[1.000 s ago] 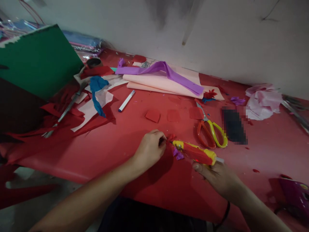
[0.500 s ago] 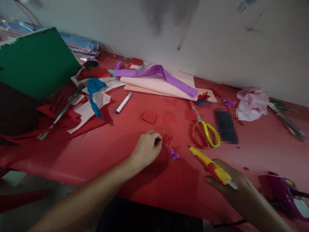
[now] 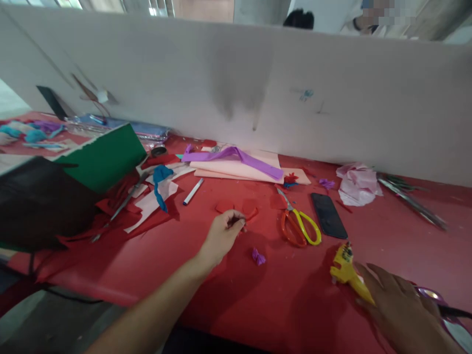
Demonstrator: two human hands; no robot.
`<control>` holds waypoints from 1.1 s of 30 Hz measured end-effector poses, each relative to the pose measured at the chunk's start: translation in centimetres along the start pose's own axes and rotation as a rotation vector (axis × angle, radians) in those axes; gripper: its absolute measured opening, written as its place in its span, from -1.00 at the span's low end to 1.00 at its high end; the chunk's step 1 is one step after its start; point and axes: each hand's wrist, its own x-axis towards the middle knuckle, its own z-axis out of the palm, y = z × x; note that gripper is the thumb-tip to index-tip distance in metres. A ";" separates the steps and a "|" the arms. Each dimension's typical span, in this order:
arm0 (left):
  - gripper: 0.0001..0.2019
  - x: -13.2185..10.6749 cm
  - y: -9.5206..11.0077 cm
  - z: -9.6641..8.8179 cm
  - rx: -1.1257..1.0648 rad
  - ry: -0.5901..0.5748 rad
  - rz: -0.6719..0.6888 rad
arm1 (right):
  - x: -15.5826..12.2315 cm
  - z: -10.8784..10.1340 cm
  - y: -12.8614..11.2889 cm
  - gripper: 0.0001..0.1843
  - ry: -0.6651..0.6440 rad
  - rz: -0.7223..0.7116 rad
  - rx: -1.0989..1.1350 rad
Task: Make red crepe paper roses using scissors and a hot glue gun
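My left hand (image 3: 224, 232) is closed in a pinch above the table, with a thin red paper strip (image 3: 252, 214) at its fingertips. Red cut paper pieces (image 3: 250, 204) lie just beyond it, and a small purple paper bow (image 3: 258, 256) is nearer me. At the right, my right hand (image 3: 400, 302) has its fingers spread, beside the yellow glue gun (image 3: 346, 270) at the tabletop; its thumb side touches or nearly touches the gun's handle. Scissors (image 3: 300, 226) with one orange and one yellow handle lie between the hands, blades pointing away.
A black phone (image 3: 329, 215) lies right of the scissors. Behind are a marker (image 3: 193, 191), folded peach paper (image 3: 236, 171) and a purple strip (image 3: 258, 163). A green board (image 3: 106, 157) and red scraps stand left. A purple device (image 3: 431, 295) sits right. A white partition (image 3: 177, 78) bounds the table.
My right hand has moved right with the glue gun, and its fingers have spread. My left hand stays pinched, now nearer the red pieces. The view has tilted up, showing more partition.
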 end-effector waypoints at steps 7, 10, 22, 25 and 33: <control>-0.89 2.4 2.0 3.0 -0.230 0.027 0.063 | 9.1 2.2 -15.6 -0.74 -0.137 0.332 1.160; -0.85 2.6 1.9 3.9 -0.319 0.016 0.078 | 12.2 4.9 -17.6 -0.73 -0.108 0.518 1.752; -0.88 1.9 1.0 3.8 -0.159 -0.049 0.070 | 11.4 6.5 -17.3 -0.86 -0.046 0.523 1.880; -0.89 1.9 1.0 3.7 -0.186 -0.039 0.055 | 11.3 6.6 -17.3 -0.86 -0.027 0.516 1.844; -0.87 1.5 1.0 3.9 -0.177 0.004 0.041 | 11.0 6.5 -17.5 -0.88 -0.037 0.490 1.796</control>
